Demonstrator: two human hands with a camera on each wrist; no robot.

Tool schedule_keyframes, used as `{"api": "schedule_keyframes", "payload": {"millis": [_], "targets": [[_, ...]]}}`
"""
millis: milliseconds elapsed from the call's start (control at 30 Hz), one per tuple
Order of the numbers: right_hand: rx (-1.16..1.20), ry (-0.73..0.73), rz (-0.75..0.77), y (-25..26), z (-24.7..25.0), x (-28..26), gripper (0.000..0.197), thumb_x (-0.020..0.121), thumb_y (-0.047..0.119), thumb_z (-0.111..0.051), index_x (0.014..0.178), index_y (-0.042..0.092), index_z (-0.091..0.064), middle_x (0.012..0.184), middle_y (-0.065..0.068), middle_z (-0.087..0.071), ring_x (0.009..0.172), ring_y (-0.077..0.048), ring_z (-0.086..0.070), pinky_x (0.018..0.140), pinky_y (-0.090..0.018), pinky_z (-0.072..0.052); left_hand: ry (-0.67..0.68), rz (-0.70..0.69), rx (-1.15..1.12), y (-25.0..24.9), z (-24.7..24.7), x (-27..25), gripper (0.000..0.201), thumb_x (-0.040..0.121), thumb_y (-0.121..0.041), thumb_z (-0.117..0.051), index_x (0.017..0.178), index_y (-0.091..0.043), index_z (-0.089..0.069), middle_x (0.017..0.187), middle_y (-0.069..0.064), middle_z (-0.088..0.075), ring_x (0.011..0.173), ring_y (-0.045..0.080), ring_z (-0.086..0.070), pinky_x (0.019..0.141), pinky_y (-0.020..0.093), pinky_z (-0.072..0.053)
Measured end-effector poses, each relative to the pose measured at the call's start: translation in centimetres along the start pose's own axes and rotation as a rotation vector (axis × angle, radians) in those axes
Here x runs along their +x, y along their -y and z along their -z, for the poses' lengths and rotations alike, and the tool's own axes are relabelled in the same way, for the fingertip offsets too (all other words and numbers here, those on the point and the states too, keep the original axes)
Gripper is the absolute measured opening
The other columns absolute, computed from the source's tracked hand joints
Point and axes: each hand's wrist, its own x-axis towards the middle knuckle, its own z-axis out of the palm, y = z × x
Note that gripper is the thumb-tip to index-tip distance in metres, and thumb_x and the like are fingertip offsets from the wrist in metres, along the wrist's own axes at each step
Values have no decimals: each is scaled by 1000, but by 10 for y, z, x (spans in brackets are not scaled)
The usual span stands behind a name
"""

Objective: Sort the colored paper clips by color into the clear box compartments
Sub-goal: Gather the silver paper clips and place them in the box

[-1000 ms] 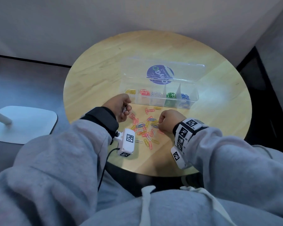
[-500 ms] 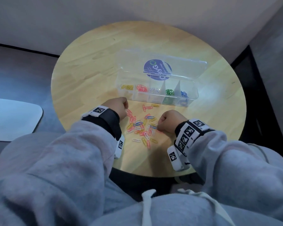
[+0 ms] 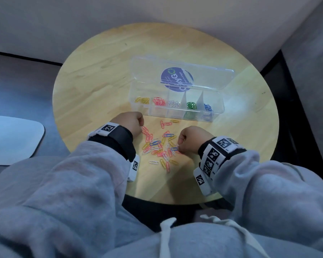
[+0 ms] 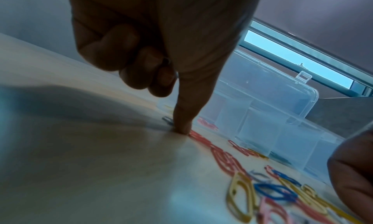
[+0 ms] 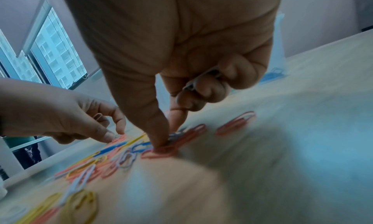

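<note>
Loose paper clips (image 3: 160, 144) in red, yellow, blue and white lie heaped on the round wooden table (image 3: 101, 81). Behind them stands the open clear box (image 3: 221, 108), its compartments holding yellow (image 3: 143, 100), red (image 3: 159, 101), white (image 3: 174, 103), green (image 3: 191, 105) and blue (image 3: 207, 107) clips. My left hand (image 3: 141, 125) is at the heap's left edge; one fingertip (image 4: 181, 128) presses beside a red clip (image 4: 199, 139), while the curled fingers keep a pale clip (image 5: 98, 115). My right hand (image 3: 179, 148) pinches a red clip (image 5: 161, 152) in the heap and holds a white clip (image 5: 201, 79) in its curled fingers.
The box lid (image 3: 203, 75), with a round purple sticker, lies open flat behind the compartments. A white seat (image 3: 13, 138) stands off the table to the left. Bare tabletop lies left and right of the box, and the table's near edge is just behind my wrists.
My left hand has turned palm-down and dropped from a raised position to the heap's left edge. The right hand has stayed at the heap's right side.
</note>
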Motion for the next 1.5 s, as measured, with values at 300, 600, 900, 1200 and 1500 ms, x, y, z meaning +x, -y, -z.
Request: {"api": "schedule_keyframes", "payload": {"millis": [300,600,900,1200,1500], "targets": [[24,56,8,-3,-5,-3,7,73,13,-62,68,16,-57,72,-3,-60,69,-19,-57,67,-31,-53,48,88,-75,2,-4,-2,14,84,-16,-56,72,-21,-56,97,0,-67,95,24,-61,75,29,-44],[181,103,6,-9,5,-5,7,77,13,-64,71,15,-61,67,-3,-59,60,-16,-52,62,-25,-46,231,133,-510,-5,11,-17,23,83,-18,-64,63,-16,-51,74,5,-55,71,23,-47,59,25,-36],[944,142,-16,-18,15,-3,23,86,-9,-54,76,12,-54,66,-6,-51,45,-9,-47,40,-18,-36,162,251,-1124,-7,17,-29,23,88,1,-42,69,-12,-43,64,9,-54,34,5,-47,33,12,-30],[1184,135,-175,-16,13,-9,31,90,-3,-28,70,4,-51,65,-9,-39,55,-17,-43,37,-16,-41,251,137,-670,-11,11,-28,7,87,-17,-59,81,-17,-55,65,0,-44,52,13,-33,47,21,-25],[257,110,-38,-8,5,-7,19,85,21,-60,68,20,-51,73,0,-60,69,-18,-54,58,-24,-42,178,37,-216,-24,0,-28,6,80,-20,-68,81,-24,-63,91,-6,-61,88,14,-55,77,25,-43]]}}
